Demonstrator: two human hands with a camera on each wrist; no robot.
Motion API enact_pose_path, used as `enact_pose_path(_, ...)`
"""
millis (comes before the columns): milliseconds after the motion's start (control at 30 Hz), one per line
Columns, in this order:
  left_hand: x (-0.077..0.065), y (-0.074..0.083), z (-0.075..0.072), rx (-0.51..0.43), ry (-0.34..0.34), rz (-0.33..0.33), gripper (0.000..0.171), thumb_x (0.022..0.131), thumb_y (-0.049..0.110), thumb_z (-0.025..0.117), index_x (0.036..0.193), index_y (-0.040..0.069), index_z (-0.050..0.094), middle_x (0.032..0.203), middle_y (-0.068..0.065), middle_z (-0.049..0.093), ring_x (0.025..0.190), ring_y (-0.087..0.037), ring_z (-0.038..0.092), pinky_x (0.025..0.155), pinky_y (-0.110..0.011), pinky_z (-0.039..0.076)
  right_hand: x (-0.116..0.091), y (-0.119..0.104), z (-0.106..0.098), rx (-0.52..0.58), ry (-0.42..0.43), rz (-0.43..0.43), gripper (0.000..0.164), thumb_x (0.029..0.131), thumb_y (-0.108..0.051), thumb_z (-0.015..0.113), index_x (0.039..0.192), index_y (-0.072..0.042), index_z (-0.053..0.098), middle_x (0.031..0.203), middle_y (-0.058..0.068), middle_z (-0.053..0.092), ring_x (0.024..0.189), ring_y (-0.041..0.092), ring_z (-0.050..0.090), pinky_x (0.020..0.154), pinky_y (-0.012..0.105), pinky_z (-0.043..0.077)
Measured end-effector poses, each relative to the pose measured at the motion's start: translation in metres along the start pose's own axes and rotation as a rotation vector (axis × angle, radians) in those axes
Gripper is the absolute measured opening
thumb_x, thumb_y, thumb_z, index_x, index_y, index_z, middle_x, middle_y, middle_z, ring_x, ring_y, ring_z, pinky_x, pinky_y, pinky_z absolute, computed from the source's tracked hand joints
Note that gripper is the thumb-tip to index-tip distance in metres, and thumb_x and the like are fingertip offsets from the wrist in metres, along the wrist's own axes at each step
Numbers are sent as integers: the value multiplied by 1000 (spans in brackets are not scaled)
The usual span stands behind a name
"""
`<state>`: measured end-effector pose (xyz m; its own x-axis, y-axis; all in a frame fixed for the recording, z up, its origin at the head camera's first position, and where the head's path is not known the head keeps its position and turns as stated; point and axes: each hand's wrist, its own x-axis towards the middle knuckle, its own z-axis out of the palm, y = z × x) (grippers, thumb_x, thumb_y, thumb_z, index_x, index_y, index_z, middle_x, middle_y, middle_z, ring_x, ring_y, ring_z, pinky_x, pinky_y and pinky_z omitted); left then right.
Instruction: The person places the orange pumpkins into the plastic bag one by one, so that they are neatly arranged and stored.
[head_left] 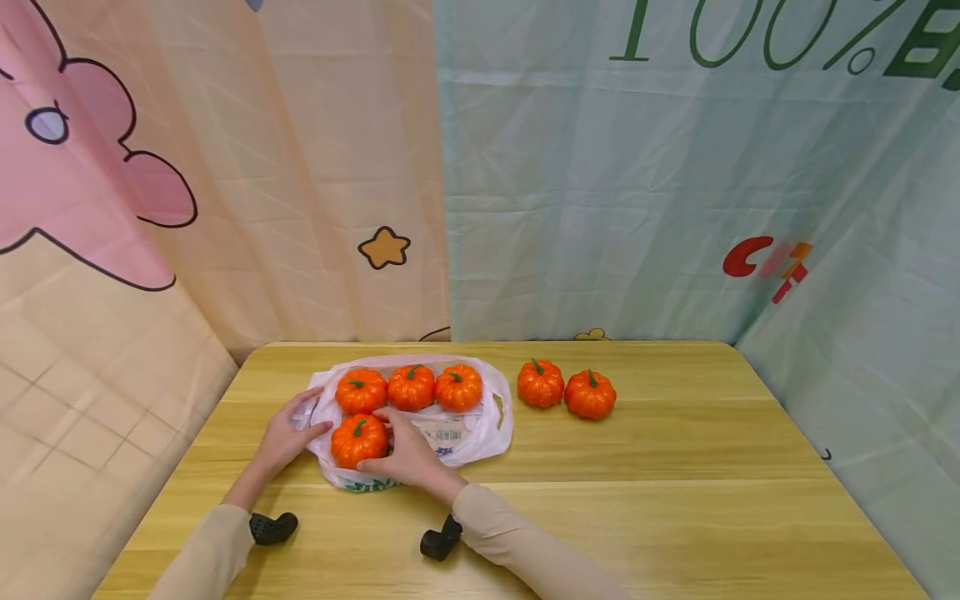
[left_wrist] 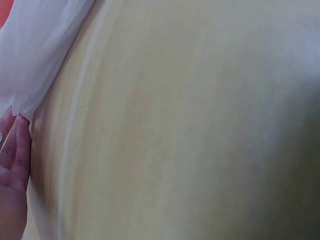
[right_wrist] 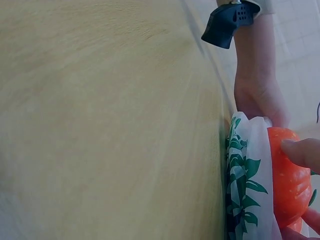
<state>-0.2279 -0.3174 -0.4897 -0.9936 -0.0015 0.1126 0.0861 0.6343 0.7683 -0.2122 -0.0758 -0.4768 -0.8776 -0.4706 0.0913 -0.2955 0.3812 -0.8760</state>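
A white plastic bag (head_left: 491, 425) lies spread on the table, with green leaf print (right_wrist: 251, 190) on its side. Three small orange pumpkins (head_left: 411, 388) sit in a row at its back. At its front left, my right hand (head_left: 408, 450) grips another pumpkin (head_left: 358, 442), thumb on the near side and fingers on the far side. My left hand (head_left: 285, 433) holds the bag's left edge between thumb and fingers. In the left wrist view, the bag (left_wrist: 40, 45) covers some of that hand's fingertips (left_wrist: 22, 122).
Two more pumpkins, one (head_left: 540, 383) beside the other (head_left: 591, 395), stand on the wooden table (head_left: 675, 500) right of the bag. Printed curtains (head_left: 585, 208) hang behind and at the sides. Black wrist cameras (head_left: 441, 538) sit at both cuffs.
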Motion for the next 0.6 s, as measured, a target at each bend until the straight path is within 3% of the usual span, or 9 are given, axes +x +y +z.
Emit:
enact_pose_path(267,-1,2,0,3,2,3,63,87,22,68,141,1,41,146,-33,34,135,-52,29,109,-70,20,-4,1,-3,-14,6,-16,64,76,-21,81,130,-19,48,131,0,54,102,6,56,89,18,49)
enact_pose_path(600,-1,2,0,6,6,4,63,87,21,68,141,1,41,147,-33,34,134,-52,29,109,-69,19,-17,-2,-17,-75,59,-68,61,80,-20,77,134,-19,49,131,10,53,113,24,55,92,25,49)
